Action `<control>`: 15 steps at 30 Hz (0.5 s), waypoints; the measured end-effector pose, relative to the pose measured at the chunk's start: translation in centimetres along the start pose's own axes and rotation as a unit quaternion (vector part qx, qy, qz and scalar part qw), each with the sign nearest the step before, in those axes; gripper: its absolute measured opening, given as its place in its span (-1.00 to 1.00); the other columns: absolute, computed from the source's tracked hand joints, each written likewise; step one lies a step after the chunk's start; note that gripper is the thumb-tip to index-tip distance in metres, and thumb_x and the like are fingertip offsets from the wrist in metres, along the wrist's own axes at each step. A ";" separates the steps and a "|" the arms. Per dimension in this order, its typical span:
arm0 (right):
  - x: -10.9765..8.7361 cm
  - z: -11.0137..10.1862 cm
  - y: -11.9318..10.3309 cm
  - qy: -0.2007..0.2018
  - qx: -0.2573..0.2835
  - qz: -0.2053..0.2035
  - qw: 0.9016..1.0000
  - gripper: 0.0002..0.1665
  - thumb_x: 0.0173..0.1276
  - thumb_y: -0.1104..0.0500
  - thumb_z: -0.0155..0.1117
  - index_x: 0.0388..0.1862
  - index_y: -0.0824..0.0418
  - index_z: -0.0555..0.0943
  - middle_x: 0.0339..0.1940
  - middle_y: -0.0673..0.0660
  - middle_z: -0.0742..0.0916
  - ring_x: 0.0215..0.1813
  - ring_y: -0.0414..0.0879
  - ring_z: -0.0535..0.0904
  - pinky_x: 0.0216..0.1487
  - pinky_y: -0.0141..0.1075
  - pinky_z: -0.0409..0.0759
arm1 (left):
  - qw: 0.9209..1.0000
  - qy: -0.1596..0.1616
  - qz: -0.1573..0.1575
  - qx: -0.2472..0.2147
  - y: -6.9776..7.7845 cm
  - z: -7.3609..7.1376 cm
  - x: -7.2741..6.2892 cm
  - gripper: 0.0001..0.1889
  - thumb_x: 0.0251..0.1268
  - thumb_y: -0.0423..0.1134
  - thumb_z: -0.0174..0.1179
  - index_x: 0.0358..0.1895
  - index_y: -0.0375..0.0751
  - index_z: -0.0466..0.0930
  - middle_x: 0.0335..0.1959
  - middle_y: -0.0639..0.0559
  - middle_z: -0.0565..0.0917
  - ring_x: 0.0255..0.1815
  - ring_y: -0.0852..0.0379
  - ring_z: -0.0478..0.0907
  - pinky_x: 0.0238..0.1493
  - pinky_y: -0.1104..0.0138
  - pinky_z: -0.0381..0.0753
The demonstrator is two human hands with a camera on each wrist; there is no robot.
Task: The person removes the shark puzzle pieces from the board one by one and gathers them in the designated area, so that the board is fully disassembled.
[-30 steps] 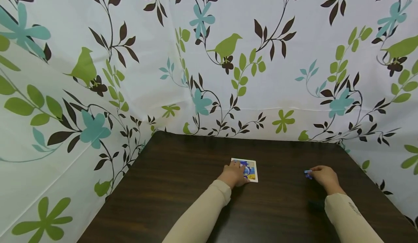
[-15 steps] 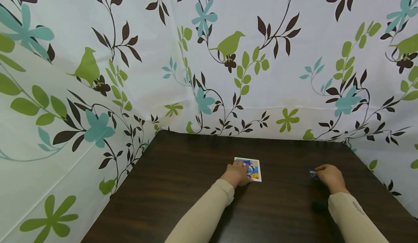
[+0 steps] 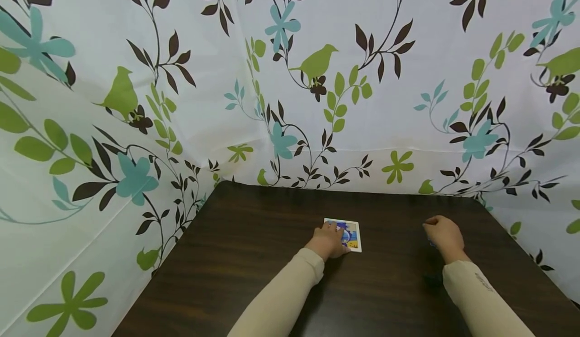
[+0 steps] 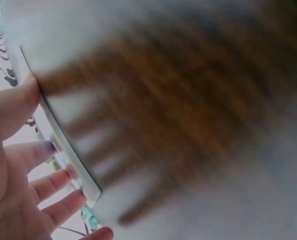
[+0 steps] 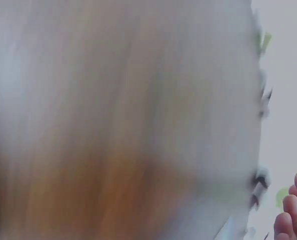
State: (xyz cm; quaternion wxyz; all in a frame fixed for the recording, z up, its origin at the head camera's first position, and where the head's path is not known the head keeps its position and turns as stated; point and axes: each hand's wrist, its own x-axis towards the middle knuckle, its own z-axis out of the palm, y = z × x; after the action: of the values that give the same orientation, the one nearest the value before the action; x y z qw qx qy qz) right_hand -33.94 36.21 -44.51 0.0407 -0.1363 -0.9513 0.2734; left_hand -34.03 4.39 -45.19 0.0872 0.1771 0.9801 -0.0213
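A small square picture puzzle (image 3: 352,237) in a white frame, with blue and yellow colours, lies on the dark table (image 3: 281,206). My left hand (image 3: 327,240) rests on its left part with fingers spread and hides much of the picture. In the left wrist view my left thumb (image 4: 26,97) touches the frame's edge (image 4: 76,160), with straight fingers beside it. Farther right, my right hand (image 3: 446,235) hovers low over the table, its fingers curled. A small blue piece (image 3: 431,243) shows only partly under that hand; whether the fingers hold it is hidden.
A pale cloth (image 3: 380,125) printed with birds, leaves and flowers hangs behind the table and along its sides. Bare wood lies between the two hands. The glossy tabletop (image 5: 113,125) is blurred in the right wrist view.
My right hand has shifted up and left and turned, so the blue piece once plain at its fingertips is mostly covered. The left hand and the puzzle have stayed put.
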 end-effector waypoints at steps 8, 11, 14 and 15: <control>-0.8 5.0 -9.1 -0.039 0.069 -0.097 0.992 -0.65 0.46 0.14 0.17 0.03 0.39 0.63 0.06 0.43 0.66 0.04 0.31 0.59 -0.03 0.11 0.59 | 1.000 -0.012 -0.004 -0.004 0.0 0.5 0.7 -0.29 0.36 0.32 0.06 0.51 0.19 0.26 0.55 0.10 0.24 0.56 0.05 0.14 0.46 0.11 0.32; -1.1 7.6 -11.6 -0.065 0.084 -0.106 0.989 -0.73 0.41 0.22 0.20 -0.03 0.37 0.66 -0.02 0.37 0.70 -0.03 0.21 0.63 -0.06 0.03 0.64 | 1.000 -0.010 0.000 -0.009 0.0 0.2 0.2 -0.29 0.36 0.31 0.07 0.51 0.16 0.27 0.54 0.07 0.24 0.55 0.04 0.15 0.45 0.10 0.32; -1.4 9.3 -13.1 -0.087 0.105 -0.099 0.986 -0.74 0.38 0.28 0.18 -0.03 0.37 0.66 -0.04 0.35 0.71 -0.07 0.15 0.64 -0.09 -0.03 0.66 | 1.000 -0.006 0.006 -0.017 0.0 0.0 -0.1 -0.29 0.36 0.29 0.09 0.51 0.13 0.28 0.54 0.06 0.24 0.55 0.02 0.16 0.45 0.08 0.33; -1.4 9.7 -13.4 -0.089 0.110 -0.095 0.985 -0.74 0.37 0.30 0.17 -0.03 0.38 0.66 -0.05 0.35 0.70 -0.08 0.14 0.63 -0.11 -0.05 0.66 | 1.000 -0.005 0.008 -0.018 0.0 0.0 -0.1 -0.29 0.36 0.29 0.09 0.51 0.13 0.27 0.55 0.05 0.24 0.55 0.02 0.15 0.45 0.07 0.33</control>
State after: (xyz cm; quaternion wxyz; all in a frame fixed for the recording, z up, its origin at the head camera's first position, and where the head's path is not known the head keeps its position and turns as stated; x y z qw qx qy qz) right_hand -37.26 20.00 -45.57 -0.0035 -0.0148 -0.9238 0.3826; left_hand -33.98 4.32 -45.16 0.0955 0.1833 0.9784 -0.0041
